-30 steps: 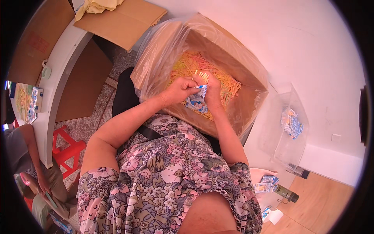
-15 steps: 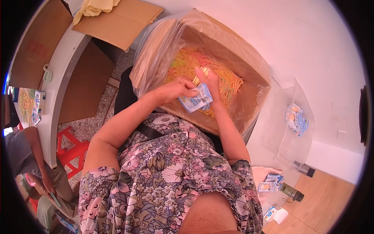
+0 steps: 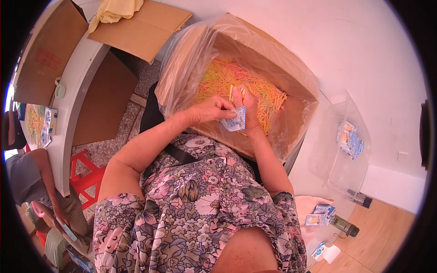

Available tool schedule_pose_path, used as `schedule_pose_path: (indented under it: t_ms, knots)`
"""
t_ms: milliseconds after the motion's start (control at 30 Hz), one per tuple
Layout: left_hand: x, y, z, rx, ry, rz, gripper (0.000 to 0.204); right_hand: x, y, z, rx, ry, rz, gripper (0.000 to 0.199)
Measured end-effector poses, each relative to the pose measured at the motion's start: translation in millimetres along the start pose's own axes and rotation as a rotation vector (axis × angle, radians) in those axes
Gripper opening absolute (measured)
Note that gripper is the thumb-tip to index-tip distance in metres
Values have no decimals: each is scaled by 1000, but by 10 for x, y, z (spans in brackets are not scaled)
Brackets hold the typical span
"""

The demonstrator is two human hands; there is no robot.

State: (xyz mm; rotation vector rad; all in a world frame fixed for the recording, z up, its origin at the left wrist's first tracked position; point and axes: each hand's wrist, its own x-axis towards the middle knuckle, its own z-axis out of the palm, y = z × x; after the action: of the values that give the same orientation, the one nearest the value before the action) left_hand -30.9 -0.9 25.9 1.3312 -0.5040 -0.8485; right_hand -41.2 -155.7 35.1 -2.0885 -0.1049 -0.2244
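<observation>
A large cardboard box lined with clear plastic stands in front of me, holding a heap of thin yellow, orange and green sticks. My left hand pinches a small blue and white packet over the box's near side. My right hand is just behind the packet, fingers closed on a few of the sticks at its mouth.
A clear plastic tub with filled packets sits at the right. More packets and a small bottle lie at the lower right. Flat cardboard sheets cover a white table to the left, where another person sits by a red stool.
Both hands have moved a little farther over the box with the packet. My right hand has lifted a few sticks from the heap to the packet.
</observation>
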Motion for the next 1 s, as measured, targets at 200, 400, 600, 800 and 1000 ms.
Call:
schedule_pose_path:
  t_ms: [200, 400, 600, 800, 1000]
  knots:
    - [43, -26, 38, 401, 142, 193, 16, 69, 25, -105, 7, -133, 96, 27]
    - [74, -29, -1, 512, 81, 259, 12, 71, -10, -102, 137, -38, 118, 22]
    - [110, -108, -85, 54, 148, 226, 12, -145, 502, -697, -158, -107, 307, 20]
    - [106, -67, -84, 10, 158, 157, 11, -442, 258, -729, -360, -424, 260, 24]
    - [87, -28, -66, 97, 111, 146, 11, -5, -467, -872, 532, -220, 531, 21]
